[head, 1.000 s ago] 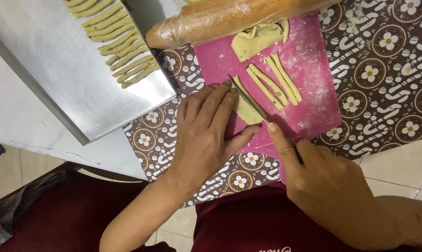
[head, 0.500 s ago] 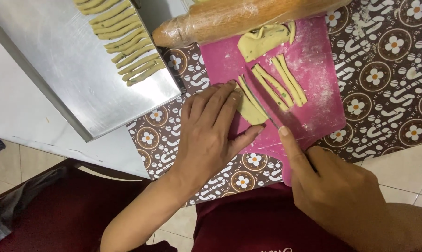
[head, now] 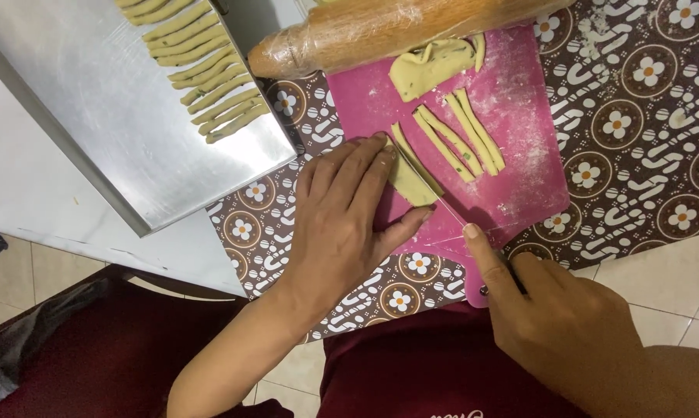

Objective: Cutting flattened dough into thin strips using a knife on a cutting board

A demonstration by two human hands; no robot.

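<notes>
On a pink cutting mat [head: 519, 131] lies a flat piece of pale dough [head: 408, 183]. My left hand [head: 348, 220] presses flat on its left part, fingers spread. My right hand [head: 554, 310] grips a thin knife [head: 430, 190], index finger along its back, and the blade lies across the dough beside my left fingertips. Several cut dough strips [head: 458, 135] lie to the right of the blade. A folded lump of dough [head: 430, 66] sits at the mat's far end.
A wooden rolling pin [head: 396, 31] wrapped in plastic film lies across the mat's top. A metal baking tray [head: 133, 131] at the left holds several dough strips [head: 202, 81]. A brown patterned cloth [head: 643, 116] covers the table. The table edge and tiled floor are below.
The knife has slid back toward me along the dough as my right hand drew down and right. My left hand stays pressed on the dough.
</notes>
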